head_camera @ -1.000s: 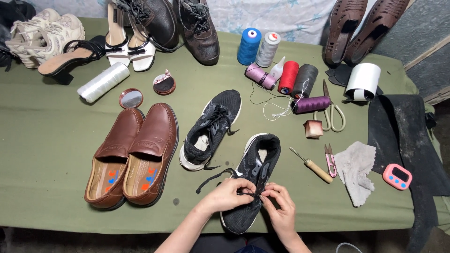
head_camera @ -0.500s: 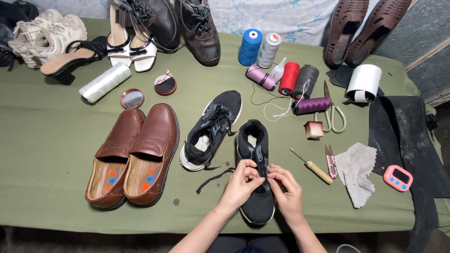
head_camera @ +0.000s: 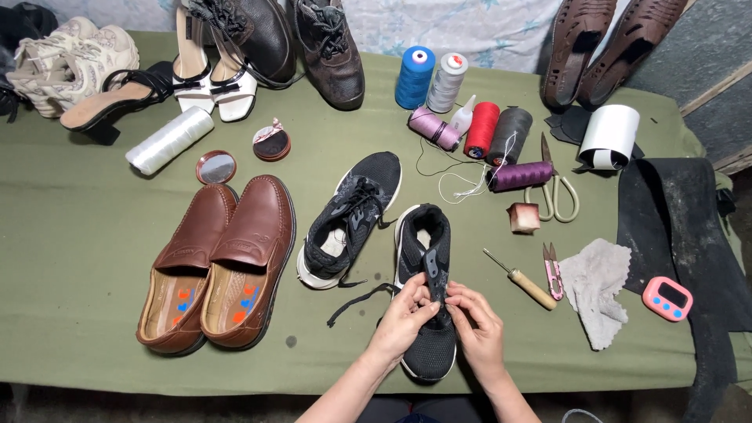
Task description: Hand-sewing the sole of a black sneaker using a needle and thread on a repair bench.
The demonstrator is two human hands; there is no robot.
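Your left hand (head_camera: pixel 401 317) and right hand (head_camera: pixel 478 327) pinch closed on the black sneaker (head_camera: pixel 425 294); its lace (head_camera: pixel 356 301) trails left of your fingers.

Bench (head_camera: pixel 78 258): I see green cloth cover.
On it: brown loafers (head_camera: pixel 215 270), black sneakers (head_camera: pixel 348 219), thread spools (head_camera: pixel 482 129), scissors (head_camera: pixel 552 184), awl (head_camera: pixel 521 280).

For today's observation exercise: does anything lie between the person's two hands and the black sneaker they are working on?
Nothing visible does. The left hand and right hand both already touch the black sneaker at its lacing, fingertips pinching there. Its loose lace trails left on the green table cover, clear of the hands.
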